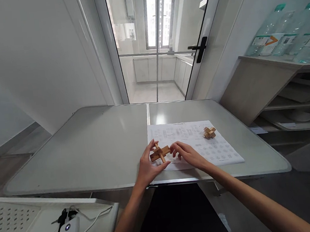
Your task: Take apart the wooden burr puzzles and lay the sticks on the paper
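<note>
A wooden burr puzzle (159,153) of crossed sticks is held between both hands just above the near edge of a printed sheet (219,149). My left hand (148,165) grips it from the left, thumb under and fingers over. My right hand (187,154) pinches the end of one stick on the right side. A second, smaller assembled wooden puzzle (209,132) rests alone on the sheet, farther back and to the right.
The grey folding table (92,152) has a seam down its middle. A white perforated stand with a power bank (67,230), keys and a white cable sits at lower left. Shelves with large water bottles (287,30) stand at right. A glass door is behind the table.
</note>
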{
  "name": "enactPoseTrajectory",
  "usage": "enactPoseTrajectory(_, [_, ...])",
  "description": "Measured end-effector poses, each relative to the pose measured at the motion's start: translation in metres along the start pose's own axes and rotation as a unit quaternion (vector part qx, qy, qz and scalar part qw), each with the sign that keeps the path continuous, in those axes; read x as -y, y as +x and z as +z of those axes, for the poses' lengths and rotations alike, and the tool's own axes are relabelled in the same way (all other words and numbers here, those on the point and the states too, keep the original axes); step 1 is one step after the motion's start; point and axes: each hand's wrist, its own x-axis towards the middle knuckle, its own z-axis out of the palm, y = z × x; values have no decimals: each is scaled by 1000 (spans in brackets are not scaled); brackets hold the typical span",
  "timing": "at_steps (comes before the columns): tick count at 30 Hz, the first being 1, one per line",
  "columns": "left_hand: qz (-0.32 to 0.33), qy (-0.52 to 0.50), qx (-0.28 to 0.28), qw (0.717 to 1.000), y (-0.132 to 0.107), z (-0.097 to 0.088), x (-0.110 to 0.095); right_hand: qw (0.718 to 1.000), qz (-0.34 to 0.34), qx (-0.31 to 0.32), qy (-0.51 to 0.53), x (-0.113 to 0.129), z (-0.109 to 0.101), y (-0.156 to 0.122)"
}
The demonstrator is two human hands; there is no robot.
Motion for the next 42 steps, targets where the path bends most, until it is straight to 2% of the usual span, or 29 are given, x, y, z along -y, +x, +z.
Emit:
enactPoseTrajectory(3, [28, 40, 19, 999, 0, 0, -2, 997, 40, 37, 54, 0, 3, -1])
enactPoseTrajectory(7, [46, 57, 31, 997, 0, 1, 0, 997, 30, 54, 34, -4, 10, -4])
enactPoseTrajectory(16, [36, 54, 53, 996, 2, 2, 0, 998, 13, -16, 62, -20, 21, -10])
enactPoseTrajectory(23, [-17, 30, 66, 997, 1, 3, 0, 997, 6, -52, 49, -17, 24, -12])
enactPoseTrajectory(29, [-13, 37, 46, 998, 2, 4, -1, 997, 4, -47, 66, -19, 25, -14])
enactPoseTrajectory(35, [-15, 30, 63, 997, 2, 5, 1, 997, 7, -21, 70, -14, 26, -14])
enactPoseTrajectory(42, [-26, 12, 68, 997, 1, 5, 3, 997, 3, -22, 69, -15, 26, -15])
